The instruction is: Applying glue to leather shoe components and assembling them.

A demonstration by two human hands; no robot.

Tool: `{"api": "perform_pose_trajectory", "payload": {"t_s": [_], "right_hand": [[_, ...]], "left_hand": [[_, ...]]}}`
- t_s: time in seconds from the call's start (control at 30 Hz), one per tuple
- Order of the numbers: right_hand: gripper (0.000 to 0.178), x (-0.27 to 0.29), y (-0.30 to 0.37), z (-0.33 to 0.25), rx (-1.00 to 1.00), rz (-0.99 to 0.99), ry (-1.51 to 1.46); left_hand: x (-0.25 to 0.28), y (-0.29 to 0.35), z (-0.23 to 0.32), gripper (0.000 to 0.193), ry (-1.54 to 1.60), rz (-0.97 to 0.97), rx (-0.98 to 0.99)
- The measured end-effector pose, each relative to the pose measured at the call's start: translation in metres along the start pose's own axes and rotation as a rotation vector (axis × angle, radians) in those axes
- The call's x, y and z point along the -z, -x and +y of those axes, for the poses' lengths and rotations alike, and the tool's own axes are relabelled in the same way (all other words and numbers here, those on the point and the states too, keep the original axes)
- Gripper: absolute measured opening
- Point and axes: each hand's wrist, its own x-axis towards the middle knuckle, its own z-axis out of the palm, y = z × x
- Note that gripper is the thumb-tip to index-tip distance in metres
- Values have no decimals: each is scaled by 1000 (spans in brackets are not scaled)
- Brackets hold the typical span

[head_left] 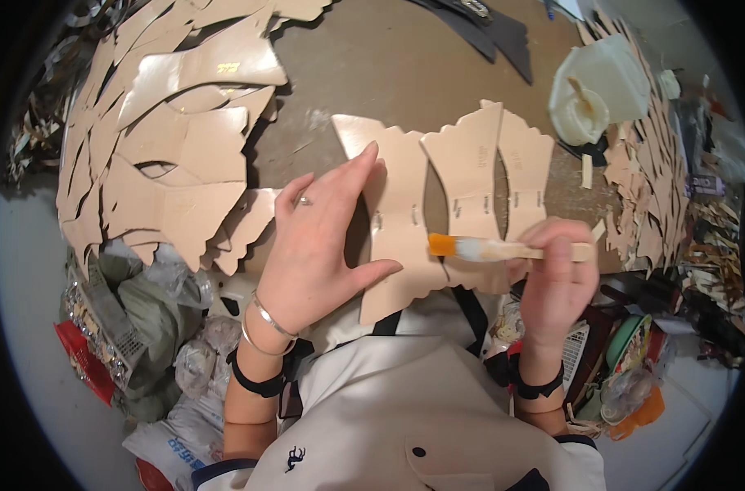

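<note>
In my right hand point(554, 286) is a flat paintbrush point(475, 250) with a wooden handle and orange-tipped bristles. Its tip points left, over the lower part of several overlapping tan, leather-like cut pieces point(467, 172) with scalloped edges. They lie side by side at the table's near edge. My left hand point(315, 237) lies at the left border of the leftmost piece point(397, 184), its thumb stretched across the lower corner and its fingers extended. Whether the bristles touch the surface is hard to tell.
Stacked tan pieces point(192, 147) cover the table's left side. More pieces and scraps point(641, 172) line its right edge. A whitish cup point(580, 119) with a stick in it stands at back right, near dark cut pieces point(503, 37). Bags point(196, 425) and clutter lie below the table.
</note>
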Motion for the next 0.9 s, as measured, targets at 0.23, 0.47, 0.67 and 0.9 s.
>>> {"api": "perform_pose_trajectory", "payload": {"t_s": [0.23,0.47,0.67,0.9], "right_hand": [[6,-45,-9,31,125,-265,236],[5,-56,-17,19,390,-355,563],[7,-37,-24,12,439,-256,681],[5,-41,-21,1,376,-206,613]], "left_hand": [[-14,11,-14,118,40,21,58],[-13,11,-15,116,15,14,61],[-13,12,-15,113,-3,21,61],[-11,8,-11,111,-4,0,39]]}}
